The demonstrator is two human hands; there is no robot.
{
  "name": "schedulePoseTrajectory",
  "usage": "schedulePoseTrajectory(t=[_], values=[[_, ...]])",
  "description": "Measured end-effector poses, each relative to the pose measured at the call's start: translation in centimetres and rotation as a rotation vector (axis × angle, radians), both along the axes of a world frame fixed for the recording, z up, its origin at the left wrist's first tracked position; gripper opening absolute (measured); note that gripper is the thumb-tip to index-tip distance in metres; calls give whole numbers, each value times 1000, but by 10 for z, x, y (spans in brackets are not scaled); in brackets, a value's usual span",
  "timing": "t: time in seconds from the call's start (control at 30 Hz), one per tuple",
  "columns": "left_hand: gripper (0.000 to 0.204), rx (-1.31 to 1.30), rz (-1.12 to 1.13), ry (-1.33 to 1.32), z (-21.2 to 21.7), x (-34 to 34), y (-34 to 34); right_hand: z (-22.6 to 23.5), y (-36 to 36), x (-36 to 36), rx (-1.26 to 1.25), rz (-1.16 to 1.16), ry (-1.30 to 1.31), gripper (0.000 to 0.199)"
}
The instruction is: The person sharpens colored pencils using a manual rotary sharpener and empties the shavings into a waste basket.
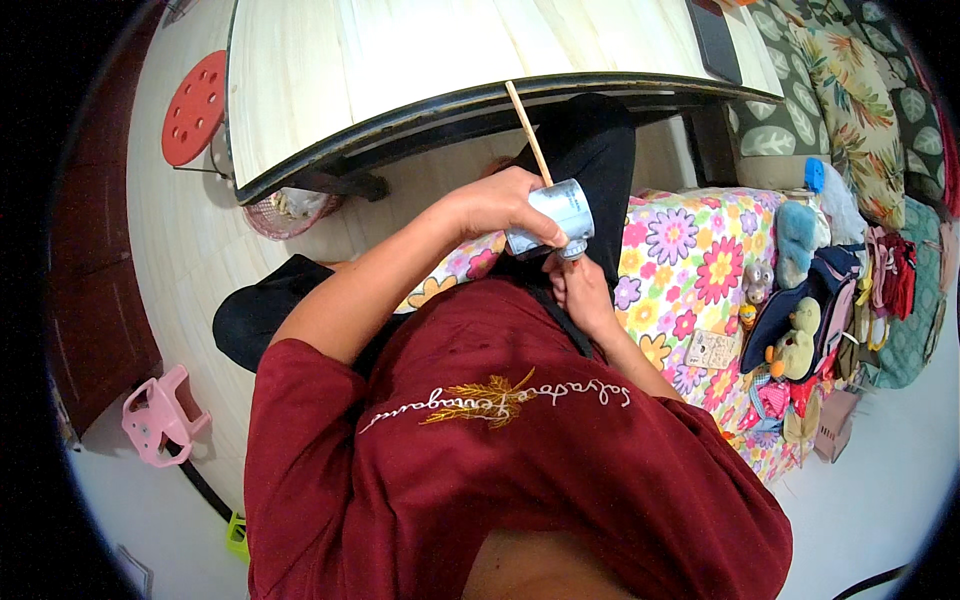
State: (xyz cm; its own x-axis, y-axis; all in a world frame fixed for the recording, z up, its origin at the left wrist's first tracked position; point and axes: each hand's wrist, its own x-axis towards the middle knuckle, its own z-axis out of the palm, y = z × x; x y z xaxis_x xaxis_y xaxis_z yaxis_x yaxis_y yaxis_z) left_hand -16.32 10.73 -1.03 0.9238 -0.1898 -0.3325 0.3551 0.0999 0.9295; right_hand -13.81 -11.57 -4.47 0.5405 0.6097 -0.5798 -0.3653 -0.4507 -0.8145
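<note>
In front of my belly, my left hand (505,205) is wrapped round a light blue, can-shaped container (565,210), with the thumb lying across its side. A thin, light wooden stick (528,132) rises from beside the container towards the table edge; where its lower end sits is hidden. Just below the container is my right hand (583,290), its fingers curled in close to a small light blue part (572,248) at the container's lower end. What the right fingers hold, if anything, I cannot make out.
Ahead stands a pale table (400,80) with a dark phone (713,40). A pink basket (287,215) and red stool (195,108) are left; a pink stool (166,415) is lower left. Toys, including a yellow plush duck (797,340), and clothes lie right on a flowered cover (670,270).
</note>
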Motion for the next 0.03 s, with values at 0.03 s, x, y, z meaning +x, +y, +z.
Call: schedulePoseTrajectory(t=[0.03], values=[[45,-9,11,0,-1,0,0,-6,-3,-3,29,95,-60,35]])
